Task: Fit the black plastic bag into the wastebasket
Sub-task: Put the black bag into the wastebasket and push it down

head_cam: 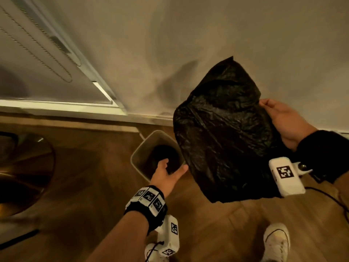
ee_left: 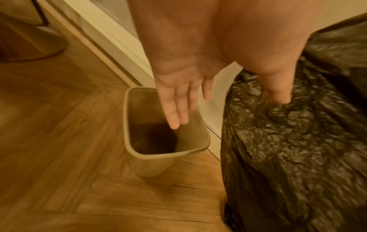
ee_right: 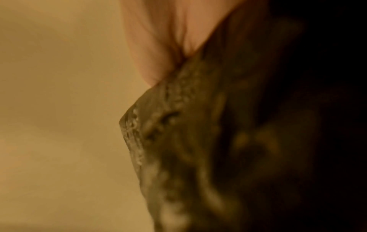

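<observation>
A crinkled black plastic bag (head_cam: 222, 133) hangs in the air at the right, and my right hand (head_cam: 281, 120) grips its right edge. In the right wrist view the bag (ee_right: 228, 141) fills the frame, with my fingers (ee_right: 158, 51) pressed against its upper edge. A beige wastebasket (head_cam: 138, 156) stands on the wooden floor by the wall, partly hidden behind the bag. My left hand (head_cam: 167, 171) hovers above its mouth with fingers straight and spread, holding nothing. In the left wrist view my left hand (ee_left: 178, 100) points down over the wastebasket (ee_left: 155, 161), the bag (ee_left: 298, 149) just right of the thumb.
A white skirting board (head_cam: 151, 118) and pale wall run behind the wastebasket. A round wooden piece of furniture (head_cam: 24, 173) sits at the left. My white shoes (head_cam: 275, 242) stand on the wooden floor (head_cam: 85, 176), and a dark cable (head_cam: 328, 197) trails at the right.
</observation>
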Demonstrator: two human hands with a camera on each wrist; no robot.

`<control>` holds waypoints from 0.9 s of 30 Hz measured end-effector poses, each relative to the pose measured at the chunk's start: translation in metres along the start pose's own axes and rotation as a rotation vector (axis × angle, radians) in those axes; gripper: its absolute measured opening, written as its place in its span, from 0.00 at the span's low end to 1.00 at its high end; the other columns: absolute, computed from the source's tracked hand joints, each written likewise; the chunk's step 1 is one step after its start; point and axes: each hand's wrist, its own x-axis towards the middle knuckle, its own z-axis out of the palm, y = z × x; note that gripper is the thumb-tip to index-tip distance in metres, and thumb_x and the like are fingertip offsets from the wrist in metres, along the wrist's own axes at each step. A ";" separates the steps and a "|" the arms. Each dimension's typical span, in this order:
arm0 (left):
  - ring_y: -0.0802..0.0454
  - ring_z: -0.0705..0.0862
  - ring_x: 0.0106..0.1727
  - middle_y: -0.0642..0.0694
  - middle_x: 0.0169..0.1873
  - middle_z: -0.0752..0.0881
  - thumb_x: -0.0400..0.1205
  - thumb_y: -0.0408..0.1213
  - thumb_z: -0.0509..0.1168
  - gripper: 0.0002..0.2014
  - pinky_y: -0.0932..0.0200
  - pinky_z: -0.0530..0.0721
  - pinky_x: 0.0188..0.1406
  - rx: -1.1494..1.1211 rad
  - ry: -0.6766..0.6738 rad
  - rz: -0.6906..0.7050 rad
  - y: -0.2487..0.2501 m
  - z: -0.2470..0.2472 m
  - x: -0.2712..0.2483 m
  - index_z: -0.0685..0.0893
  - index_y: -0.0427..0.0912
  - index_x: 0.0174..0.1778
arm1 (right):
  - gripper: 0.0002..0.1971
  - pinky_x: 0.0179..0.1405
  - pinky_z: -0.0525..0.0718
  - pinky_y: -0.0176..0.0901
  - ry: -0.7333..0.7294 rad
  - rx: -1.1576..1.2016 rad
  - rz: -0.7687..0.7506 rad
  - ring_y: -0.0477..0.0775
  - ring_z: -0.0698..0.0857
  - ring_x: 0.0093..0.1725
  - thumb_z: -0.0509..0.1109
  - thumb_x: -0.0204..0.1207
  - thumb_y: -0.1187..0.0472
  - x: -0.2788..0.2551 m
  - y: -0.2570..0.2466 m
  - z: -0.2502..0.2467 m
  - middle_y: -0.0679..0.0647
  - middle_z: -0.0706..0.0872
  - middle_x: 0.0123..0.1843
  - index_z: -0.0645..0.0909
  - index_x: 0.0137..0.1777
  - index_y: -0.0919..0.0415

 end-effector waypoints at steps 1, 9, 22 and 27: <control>0.46 0.69 0.77 0.48 0.80 0.64 0.63 0.69 0.70 0.52 0.47 0.72 0.75 -0.062 0.006 -0.009 0.000 -0.008 -0.001 0.57 0.55 0.81 | 0.10 0.36 0.86 0.34 -0.011 0.035 0.019 0.45 0.85 0.37 0.59 0.85 0.57 -0.003 -0.006 0.004 0.51 0.85 0.39 0.79 0.43 0.54; 0.38 0.73 0.75 0.46 0.78 0.69 0.43 0.81 0.70 0.69 0.30 0.69 0.73 -0.701 -0.146 -0.245 0.010 -0.018 0.025 0.52 0.64 0.81 | 0.14 0.43 0.90 0.45 -0.081 0.089 0.148 0.56 0.90 0.46 0.56 0.85 0.58 -0.021 -0.036 0.032 0.58 0.91 0.47 0.84 0.54 0.62; 0.44 0.88 0.56 0.45 0.51 0.92 0.58 0.55 0.80 0.30 0.42 0.82 0.65 -0.561 -0.104 0.147 0.060 0.003 0.001 0.89 0.42 0.53 | 0.17 0.65 0.80 0.60 0.364 -0.471 0.051 0.62 0.83 0.60 0.59 0.81 0.46 0.003 0.005 -0.018 0.58 0.85 0.60 0.78 0.61 0.56; 0.43 0.86 0.58 0.45 0.54 0.89 0.73 0.55 0.72 0.17 0.44 0.80 0.66 -0.415 -0.178 0.178 0.065 0.033 0.009 0.86 0.47 0.49 | 0.13 0.58 0.74 0.42 0.389 -0.556 -0.160 0.52 0.81 0.57 0.64 0.81 0.50 -0.026 0.020 0.005 0.53 0.85 0.57 0.82 0.59 0.56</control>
